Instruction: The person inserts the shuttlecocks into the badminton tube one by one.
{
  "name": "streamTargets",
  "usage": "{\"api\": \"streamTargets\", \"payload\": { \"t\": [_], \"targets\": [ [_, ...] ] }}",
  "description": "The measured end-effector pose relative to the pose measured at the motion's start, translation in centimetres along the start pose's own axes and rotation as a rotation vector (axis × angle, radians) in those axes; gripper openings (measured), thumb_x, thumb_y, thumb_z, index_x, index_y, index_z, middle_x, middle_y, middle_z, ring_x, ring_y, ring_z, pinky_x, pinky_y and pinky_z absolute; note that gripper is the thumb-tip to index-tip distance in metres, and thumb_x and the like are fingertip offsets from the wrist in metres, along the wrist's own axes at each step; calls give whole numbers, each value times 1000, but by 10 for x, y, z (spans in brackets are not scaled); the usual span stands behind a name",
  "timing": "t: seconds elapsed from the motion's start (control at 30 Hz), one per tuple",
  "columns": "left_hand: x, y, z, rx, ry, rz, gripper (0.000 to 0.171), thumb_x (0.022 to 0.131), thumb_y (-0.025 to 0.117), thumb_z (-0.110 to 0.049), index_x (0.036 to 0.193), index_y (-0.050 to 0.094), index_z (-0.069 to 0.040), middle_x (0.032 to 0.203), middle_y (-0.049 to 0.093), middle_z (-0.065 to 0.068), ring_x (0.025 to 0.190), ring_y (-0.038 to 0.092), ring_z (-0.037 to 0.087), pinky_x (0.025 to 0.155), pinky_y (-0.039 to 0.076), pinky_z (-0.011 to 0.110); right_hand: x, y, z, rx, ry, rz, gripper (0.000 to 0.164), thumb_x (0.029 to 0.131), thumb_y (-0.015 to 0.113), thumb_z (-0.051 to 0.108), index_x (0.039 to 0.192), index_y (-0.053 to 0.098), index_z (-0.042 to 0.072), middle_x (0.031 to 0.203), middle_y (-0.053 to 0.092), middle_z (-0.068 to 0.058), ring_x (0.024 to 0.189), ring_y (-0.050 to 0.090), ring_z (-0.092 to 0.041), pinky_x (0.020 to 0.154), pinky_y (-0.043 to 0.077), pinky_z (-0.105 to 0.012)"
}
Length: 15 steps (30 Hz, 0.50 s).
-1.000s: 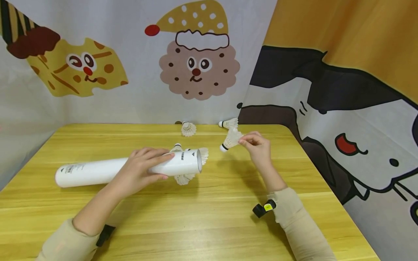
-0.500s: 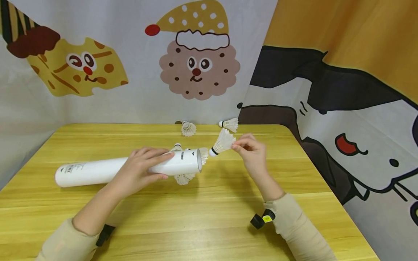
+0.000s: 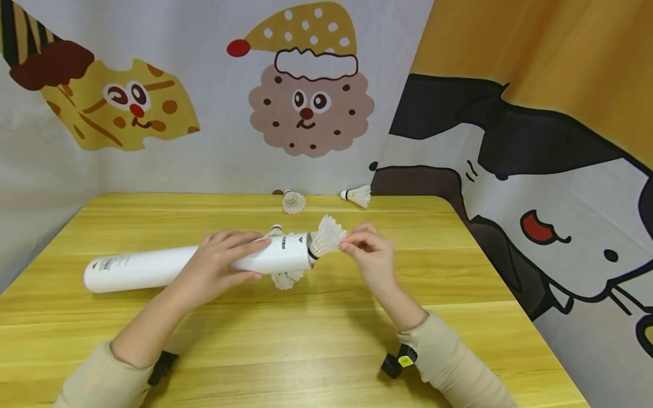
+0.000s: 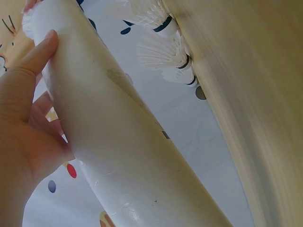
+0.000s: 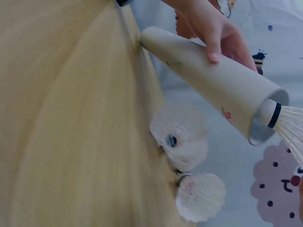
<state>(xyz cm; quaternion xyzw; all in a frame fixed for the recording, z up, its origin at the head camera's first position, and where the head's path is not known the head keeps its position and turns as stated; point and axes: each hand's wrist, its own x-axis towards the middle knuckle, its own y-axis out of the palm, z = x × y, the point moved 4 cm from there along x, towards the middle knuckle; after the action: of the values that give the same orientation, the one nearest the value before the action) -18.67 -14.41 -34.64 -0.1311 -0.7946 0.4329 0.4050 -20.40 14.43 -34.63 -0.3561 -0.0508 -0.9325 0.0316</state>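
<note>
My left hand (image 3: 216, 266) grips a long white shuttlecock tube (image 3: 148, 268) from above, fingers over the far side and thumb on the near side. The tube's open end points right and is raised off the table; its other end lies low at the left. My right hand (image 3: 374, 258) pinches the feather rim of a white shuttlecock (image 3: 327, 235) between thumb and fingers. In the right wrist view, the cork of this shuttlecock (image 5: 289, 125) is just inside the tube's mouth, its black band at the opening. Only the edge of the right hand shows there.
Partly hidden behind and under the tube lie more shuttlecocks, one showing its feathers (image 3: 288, 279) below it. Near the back edge of the wooden table (image 3: 285, 351) lie a shuttlecock (image 3: 293, 203) and, farther right, another shuttlecock (image 3: 359, 196). A printed curtain (image 3: 204, 164) hangs right behind the table.
My right hand has moved left and slightly down, bringing the shuttlecock from open air to the tube's mouth, cork first. The left hand and the tube have stayed in place.
</note>
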Motion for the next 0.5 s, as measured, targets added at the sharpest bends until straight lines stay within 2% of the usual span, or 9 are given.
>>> {"api": "streamTargets", "payload": {
  "t": [0.17,0.37,0.5],
  "targets": [
    [0,0,0,0,-1,3,69,74,80,-35,137,55,-24,134,56,3,113,49,24,86,33,45,-7,7,-5,-29,28,18,10,76,77,0,79,75,9,80,57,1,74,50,-12,62,43,-19],
    [0,0,-1,1,-2,4,69,74,80,-35,137,55,-23,133,56,4,114,50,24,86,33,45,-13,13,-10,-107,60,32,9,72,74,-14,78,69,-9,80,58,0,75,51,-13,61,44,-20],
    [1,0,0,5,-1,-1,69,74,80,-35,137,56,-22,132,57,5,113,50,25,85,33,44,-15,15,-11,-167,43,44,13,70,73,-19,77,68,-10,79,58,-6,71,50,-10,59,42,-19]
  ]
}}
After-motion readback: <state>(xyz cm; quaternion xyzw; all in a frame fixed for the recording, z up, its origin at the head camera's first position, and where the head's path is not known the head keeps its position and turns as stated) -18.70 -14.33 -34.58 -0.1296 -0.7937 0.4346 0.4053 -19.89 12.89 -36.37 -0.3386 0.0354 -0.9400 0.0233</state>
